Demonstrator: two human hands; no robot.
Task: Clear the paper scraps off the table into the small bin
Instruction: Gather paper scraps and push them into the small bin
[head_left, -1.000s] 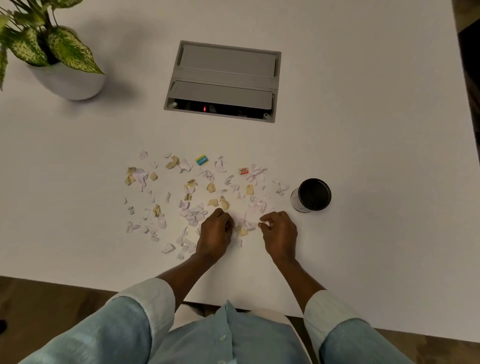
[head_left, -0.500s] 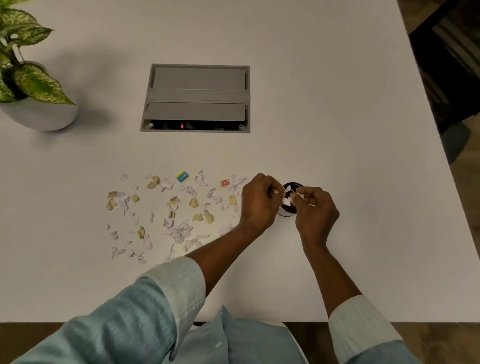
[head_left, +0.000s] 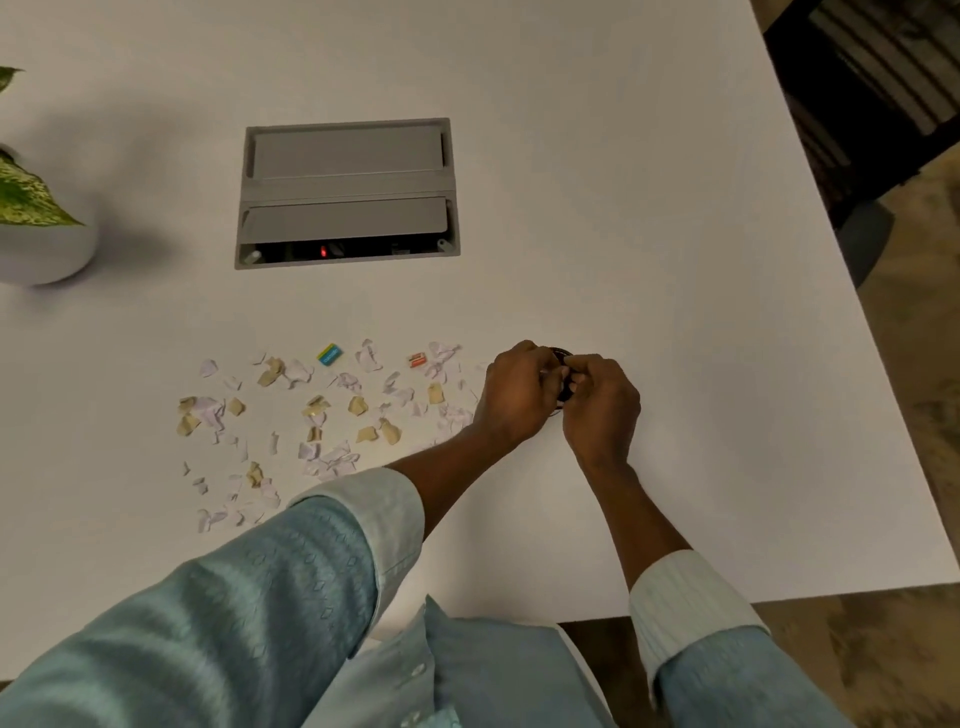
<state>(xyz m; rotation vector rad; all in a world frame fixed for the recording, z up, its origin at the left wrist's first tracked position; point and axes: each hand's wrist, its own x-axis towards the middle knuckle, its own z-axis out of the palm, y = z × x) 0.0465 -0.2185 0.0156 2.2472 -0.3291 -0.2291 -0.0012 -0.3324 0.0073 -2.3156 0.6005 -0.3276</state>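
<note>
1. This looks like an office or a meeting room.
2. The large white table (head_left: 623, 208) has a grey cable box (head_left: 347, 192) sunk flush into its top. The box has two flip lids, and a small red light (head_left: 323, 252) glows in its open slot.
3. A potted plant (head_left: 31, 208) in a plain white round pot stands near the table's left edge.
4. Dark furniture (head_left: 862, 104) stands past the right edge, on mottled brownish carpet (head_left: 924, 364).
</note>
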